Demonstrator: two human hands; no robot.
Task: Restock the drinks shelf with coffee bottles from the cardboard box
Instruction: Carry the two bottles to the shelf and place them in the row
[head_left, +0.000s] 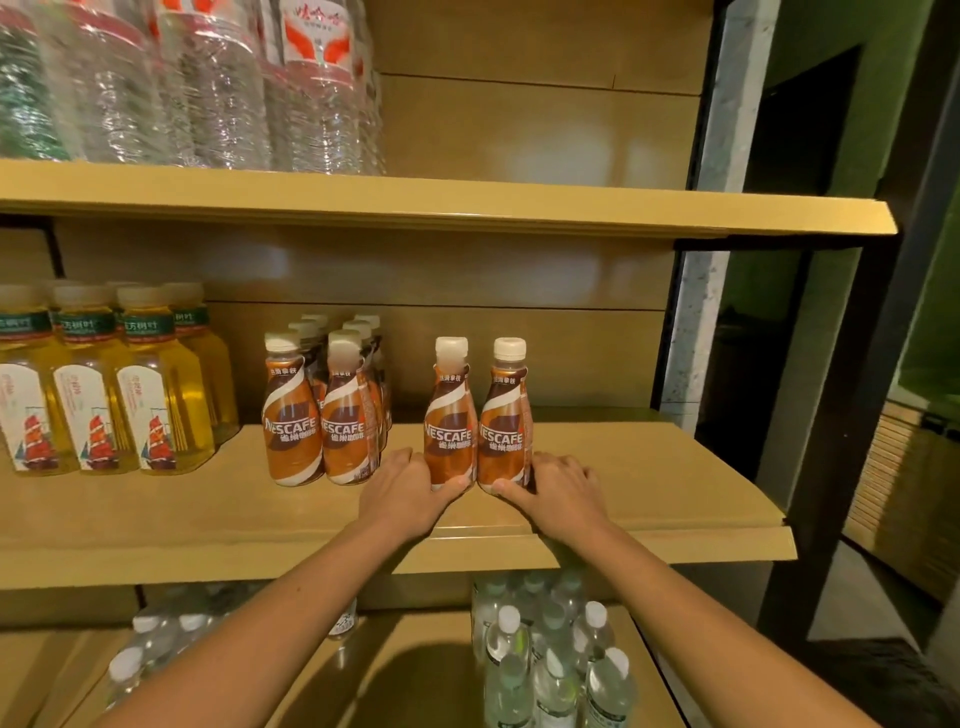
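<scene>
Wooden shelves fill the view, and the middle shelf (623, 467) has the coffee on it. Two coffee bottles stand side by side near its front edge, very close together. The left hand (402, 486) wraps round the bottom of the left bottle (450, 426), with the thumb across the front. The right hand (558, 488) holds the bottom of the right bottle (505, 426) the same way. Both bottles stand up straight with their names facing out.

To do this step well, I think the pair should slide left, close to the coffee row (322, 415), so there is no gap. Push low down and slowly, because these bottles are tall and thin at the top and could tip. Keep the names facing front and line them up with the row. Let go only when both bottoms sit flat.

Some things are hard to see. The box is not in view, so I cannot tell how many bottles it holds. The fingers behind the bottles are hidden. The back of the coffee row hides behind the front ones, so the count is not clear. The tea (104, 395) is cut off at the left edge. The top water (208, 88) is blurry, and the low water (550, 649) sits partly under the shelf.
</scene>
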